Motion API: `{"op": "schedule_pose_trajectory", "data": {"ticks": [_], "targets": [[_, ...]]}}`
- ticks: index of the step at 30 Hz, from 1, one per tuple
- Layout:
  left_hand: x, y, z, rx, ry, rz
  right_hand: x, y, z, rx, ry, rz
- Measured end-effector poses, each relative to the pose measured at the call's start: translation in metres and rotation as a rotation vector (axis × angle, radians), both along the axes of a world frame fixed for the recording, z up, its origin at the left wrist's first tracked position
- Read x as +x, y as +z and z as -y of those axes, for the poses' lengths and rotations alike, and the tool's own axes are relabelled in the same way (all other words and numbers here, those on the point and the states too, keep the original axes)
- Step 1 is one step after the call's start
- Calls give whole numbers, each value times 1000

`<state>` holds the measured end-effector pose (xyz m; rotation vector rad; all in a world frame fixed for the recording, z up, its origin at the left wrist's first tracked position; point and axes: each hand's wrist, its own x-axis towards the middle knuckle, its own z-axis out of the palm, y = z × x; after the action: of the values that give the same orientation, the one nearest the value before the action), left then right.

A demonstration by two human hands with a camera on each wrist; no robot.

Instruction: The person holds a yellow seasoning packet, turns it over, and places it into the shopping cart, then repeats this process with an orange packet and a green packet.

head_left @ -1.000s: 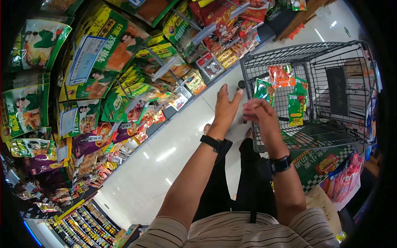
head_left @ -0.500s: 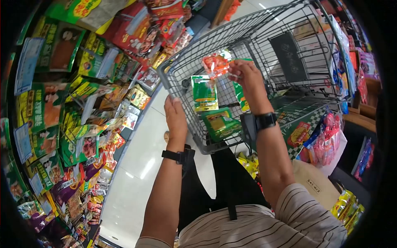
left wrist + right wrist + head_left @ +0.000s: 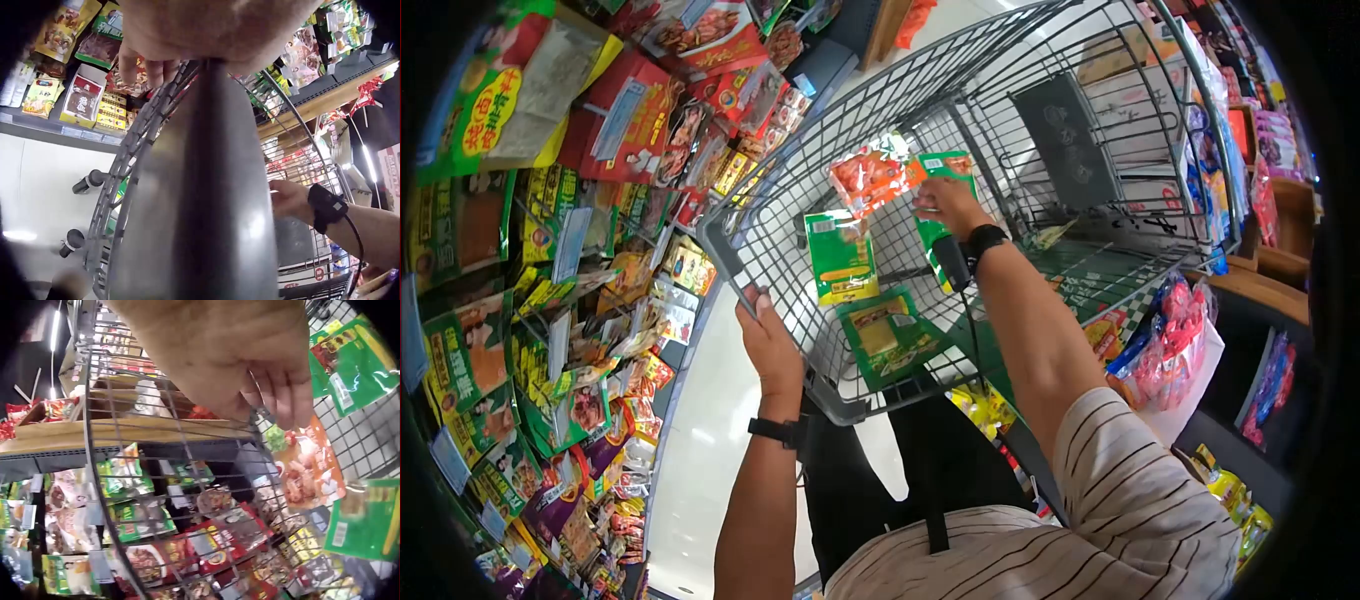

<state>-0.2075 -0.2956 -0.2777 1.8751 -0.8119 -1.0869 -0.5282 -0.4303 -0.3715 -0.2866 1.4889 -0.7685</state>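
In the head view, my left hand (image 3: 772,345) grips the thick grey handle bar (image 3: 730,262) at the near end of a wire shopping cart (image 3: 990,60). That bar fills the middle of the left wrist view. Inside the cart, my right hand (image 3: 950,205) pinches the end of an orange-red food packet (image 3: 870,180) with curled fingers. In the right wrist view, the packet (image 3: 310,469) hangs below the fingertips. Near it lie a green packet with a yellow end (image 3: 840,262), a darker green packet (image 3: 895,335) and another green packet (image 3: 945,165) partly behind the hand.
Shelves of hanging food packets (image 3: 465,350) run along the left. A dark sign (image 3: 1065,140) is fixed to the cart's far part. At right stands a white bag with pink and blue packs (image 3: 1170,350). Pale floor (image 3: 710,480) shows between shelf and cart.
My left hand has come to the cart's handle bar. My right hand has moved into the cart and taken hold of the orange-red packet. The cart now appears closer and further left.
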Motion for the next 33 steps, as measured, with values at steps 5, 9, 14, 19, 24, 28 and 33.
{"op": "schedule_pose_trajectory", "data": {"ticks": [5,9,14,19,24,28,33], "targets": [[-3,4,2,15,7,-13,8,-54,6,30,-106,112],[-4,4,2,13,0,17,21,-63,17,134,-232,60],[-4,9,2,51,-22,57,18,-81,21,178,-269,108],[-3,8,1,35,-32,64,20,-83,20,133,-142,87],[-2,5,0,39,-13,45,29,-37,18,-2,-123,74],[3,-4,-2,52,-93,193,29,21,14,-166,-83,81],[23,-33,-18,78,-271,531,14,136,8,-257,156,-138]]}}
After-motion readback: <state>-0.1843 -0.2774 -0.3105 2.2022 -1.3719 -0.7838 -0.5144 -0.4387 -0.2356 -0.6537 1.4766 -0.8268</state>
